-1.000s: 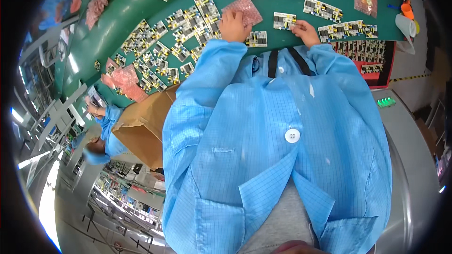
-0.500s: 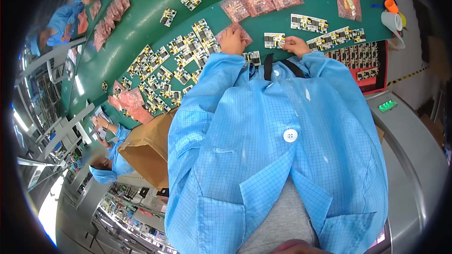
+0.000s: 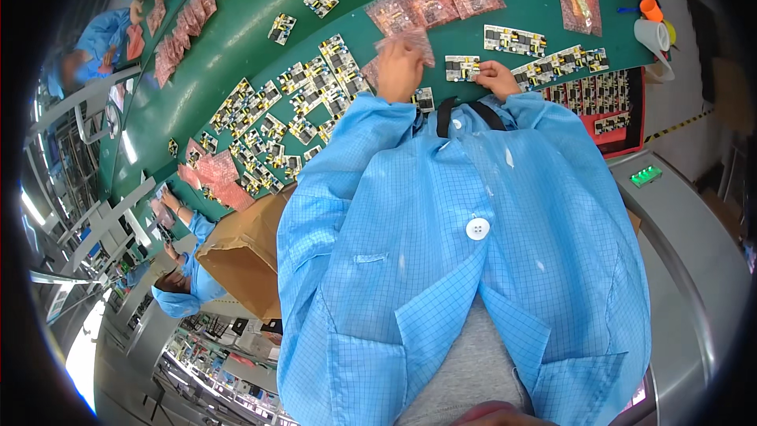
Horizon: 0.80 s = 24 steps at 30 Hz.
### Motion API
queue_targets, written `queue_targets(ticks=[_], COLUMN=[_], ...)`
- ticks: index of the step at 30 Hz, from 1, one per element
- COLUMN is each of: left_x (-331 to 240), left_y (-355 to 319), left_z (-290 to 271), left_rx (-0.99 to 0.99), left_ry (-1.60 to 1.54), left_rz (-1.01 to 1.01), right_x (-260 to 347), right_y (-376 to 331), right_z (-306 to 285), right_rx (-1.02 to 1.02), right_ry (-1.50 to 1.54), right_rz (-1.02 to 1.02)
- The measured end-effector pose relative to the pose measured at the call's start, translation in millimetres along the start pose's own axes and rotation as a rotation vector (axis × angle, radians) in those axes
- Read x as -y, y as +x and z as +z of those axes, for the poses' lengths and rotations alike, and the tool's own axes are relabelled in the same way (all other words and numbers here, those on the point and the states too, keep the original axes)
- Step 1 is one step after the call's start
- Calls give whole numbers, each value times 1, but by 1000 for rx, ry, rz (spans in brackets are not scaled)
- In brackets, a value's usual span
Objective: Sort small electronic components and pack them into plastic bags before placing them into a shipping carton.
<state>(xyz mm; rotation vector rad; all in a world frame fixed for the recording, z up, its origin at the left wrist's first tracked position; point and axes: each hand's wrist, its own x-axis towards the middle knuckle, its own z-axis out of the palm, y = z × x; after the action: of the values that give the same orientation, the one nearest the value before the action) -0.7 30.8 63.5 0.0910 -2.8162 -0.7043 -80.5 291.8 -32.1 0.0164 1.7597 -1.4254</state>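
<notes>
My left hand (image 3: 400,71) grips a pink anti-static bag (image 3: 408,43), lifted just above the green table (image 3: 236,63). My right hand (image 3: 497,77) rests on a small circuit board (image 3: 461,69) lying on the table to the right of the bag, fingers closed around its right end. Both blue sleeves reach up from my coat. Another small board (image 3: 423,99) lies between my wrists.
Several circuit boards (image 3: 307,102) spread left of my hands, and more lie in a row (image 3: 552,63) to the right above a red tray (image 3: 599,110). Filled pink bags (image 3: 441,0) lie beyond. A brown cardboard box (image 3: 248,256) stands lower left. Other workers in blue sit along the left.
My left hand has lifted the pink bag off the table and it now blurs with motion. My right hand stays on the small board. The view has shifted slightly downward.
</notes>
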Motion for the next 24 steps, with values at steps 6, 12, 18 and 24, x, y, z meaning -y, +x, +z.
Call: queue_targets(ticks=[6, 12, 18, 24], left_x=[13, 2, 4, -9], left_y=[-18, -22, -17, -2], left_z=[31, 38, 45, 58], left_rx=[227, 207, 304, 256], left_ry=[60, 4, 36, -18], left_rz=[74, 130, 341, 300], right_x=[4, -8, 0, 13], right_y=[-22, -33, -38, -44], right_z=[-2, -12, -10, -13], right_rx=[-126, -165, -247, -338], right_ry=[79, 79, 81, 173], right_rz=[42, 44, -52, -118])
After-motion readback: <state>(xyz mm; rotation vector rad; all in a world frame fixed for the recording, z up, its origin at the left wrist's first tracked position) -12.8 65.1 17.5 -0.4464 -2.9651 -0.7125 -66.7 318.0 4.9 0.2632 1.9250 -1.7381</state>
